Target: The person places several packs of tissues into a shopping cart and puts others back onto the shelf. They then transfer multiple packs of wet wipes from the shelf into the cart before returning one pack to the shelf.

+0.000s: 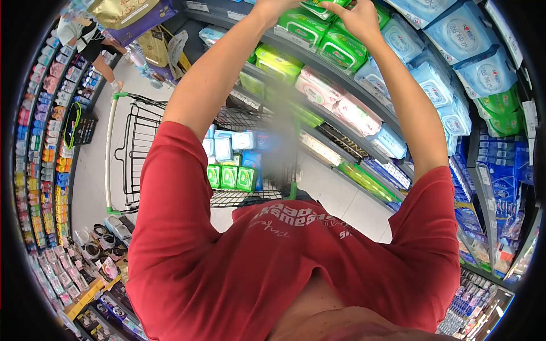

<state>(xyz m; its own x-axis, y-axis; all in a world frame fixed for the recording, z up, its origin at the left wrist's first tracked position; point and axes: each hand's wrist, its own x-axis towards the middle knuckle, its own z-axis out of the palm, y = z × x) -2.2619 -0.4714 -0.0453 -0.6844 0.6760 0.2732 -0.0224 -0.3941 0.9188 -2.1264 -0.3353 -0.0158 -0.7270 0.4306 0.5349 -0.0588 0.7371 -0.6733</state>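
Note:
My right hand [359, 18] is at the top edge of the view, with its thumb on a green wipes pack [318, 7] on the upper shelf and its fingers closed around the pack's edge. Just left of that pack, my left hand [277, 5] is cut off by the frame edge, its fingers hidden. More green packs [343, 48] stand directly below my right hand. Beneath my left arm is a wire shopping cart [136, 153] holding white-blue packs [223, 149] and green packs [228, 177].
Shelves on the right hold light-blue packs [435, 85], pink packs [355, 113] and yellow-green packs [278, 61]. A person [85, 40] stands at the upper left, near hanging gold-purple bags [133, 20]. A black basket [85, 128] is by the left shelves.

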